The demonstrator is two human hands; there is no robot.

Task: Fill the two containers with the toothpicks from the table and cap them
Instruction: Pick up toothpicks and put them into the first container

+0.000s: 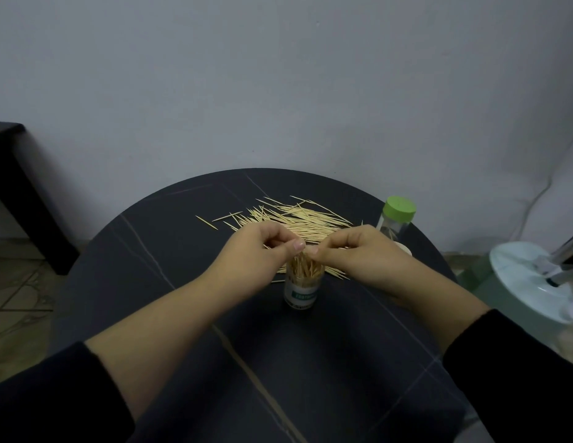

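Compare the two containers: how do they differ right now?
The near container is open, uncapped and packed with upright toothpicks; the far container wears a green cap. The near one stands mid-table under both hands; the far one stands untouched at the right edge. Both are upright, clear cylinders.

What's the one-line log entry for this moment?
stage: filling | left hand: pinching toothpicks over open container | right hand: same | green-capped container: standing at table's right edge | pile: loose behind hands
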